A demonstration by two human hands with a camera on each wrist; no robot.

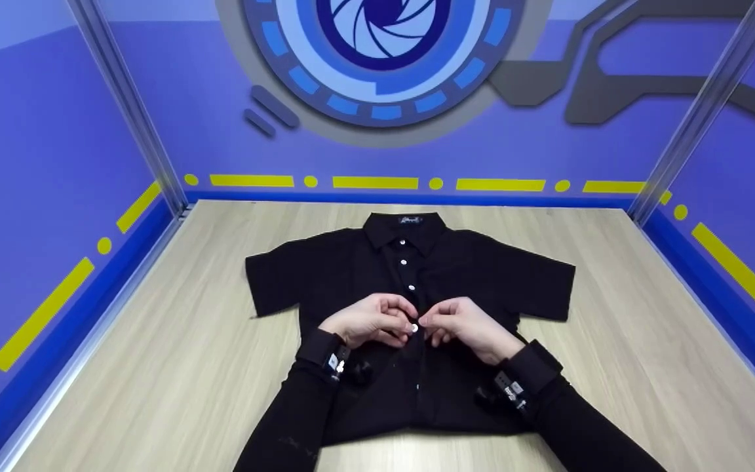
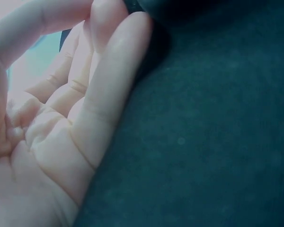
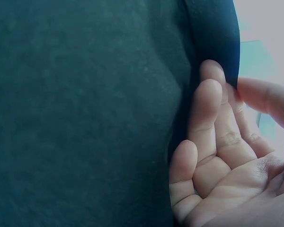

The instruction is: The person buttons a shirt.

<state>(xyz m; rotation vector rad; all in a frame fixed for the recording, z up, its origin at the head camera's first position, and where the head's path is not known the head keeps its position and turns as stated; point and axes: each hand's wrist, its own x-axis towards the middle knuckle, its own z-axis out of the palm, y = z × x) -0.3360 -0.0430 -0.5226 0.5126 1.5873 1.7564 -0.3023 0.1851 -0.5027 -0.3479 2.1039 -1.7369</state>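
A black short-sleeved shirt (image 1: 377, 393) lies front up on the table, collar at the far side. White buttons run down its front, and one button (image 1: 415, 328) shows between the two hands. My left hand (image 1: 377, 319) pinches the front edge of the shirt beside that button, its thumb and fingertips brought together in the left wrist view. Opposite it, my right hand (image 1: 467, 326) pinches a fold of the shirt front (image 3: 213, 38) between thumb and fingers, the fold standing up in the right wrist view. Several fingers of the right hand curl under the cloth.
The wood-grain table (image 1: 633, 367) extends on both sides of the shirt. Blue-purple panels (image 1: 56, 164) with yellow marks enclose it at the back and sides, joined by metal posts (image 1: 130, 105). Both wrists carry black straps with small cameras (image 1: 512, 387).
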